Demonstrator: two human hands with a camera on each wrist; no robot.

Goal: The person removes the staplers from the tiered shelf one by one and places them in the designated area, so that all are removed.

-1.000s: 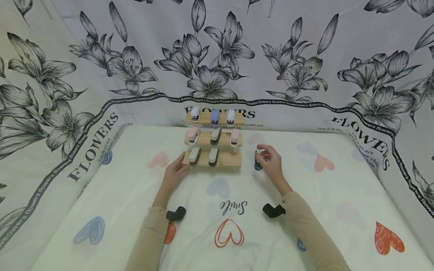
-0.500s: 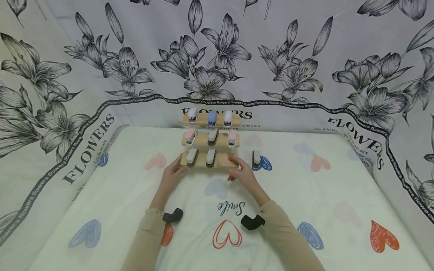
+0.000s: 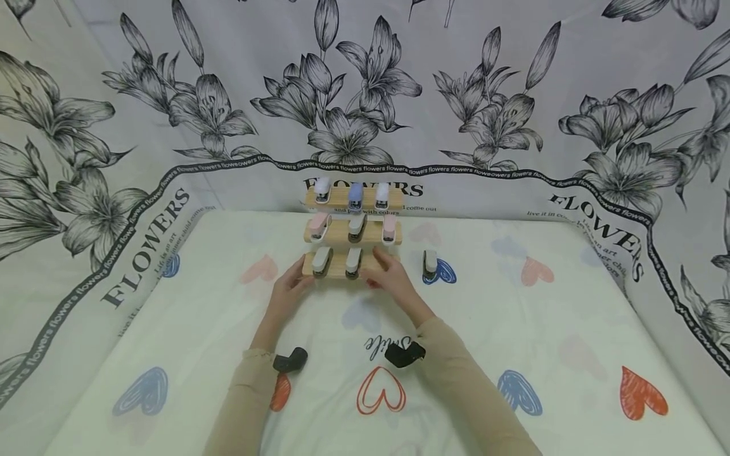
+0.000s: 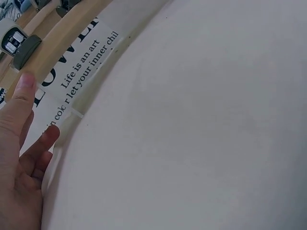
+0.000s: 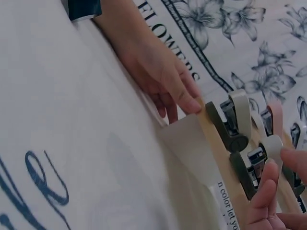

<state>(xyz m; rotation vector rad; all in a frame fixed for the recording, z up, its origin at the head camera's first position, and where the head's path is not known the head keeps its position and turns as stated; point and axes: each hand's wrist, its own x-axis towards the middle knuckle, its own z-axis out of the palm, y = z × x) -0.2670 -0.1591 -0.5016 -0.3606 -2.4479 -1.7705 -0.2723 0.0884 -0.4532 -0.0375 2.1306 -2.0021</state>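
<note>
Your left hand (image 3: 288,290) pinched the lowest wooden shelf (image 3: 339,265) at its left end. Your right hand (image 3: 389,275), thumb and finger slightly parted, was at the right-hand pale stapler (image 3: 353,259) on that shelf; couldn't tell whether they gripped it.

One stapler (image 3: 356,192) is blue, the pale cloth (image 3: 490,323) heart-patterned

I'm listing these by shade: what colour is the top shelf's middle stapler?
Blue; the stapler shows best from the head.
</note>
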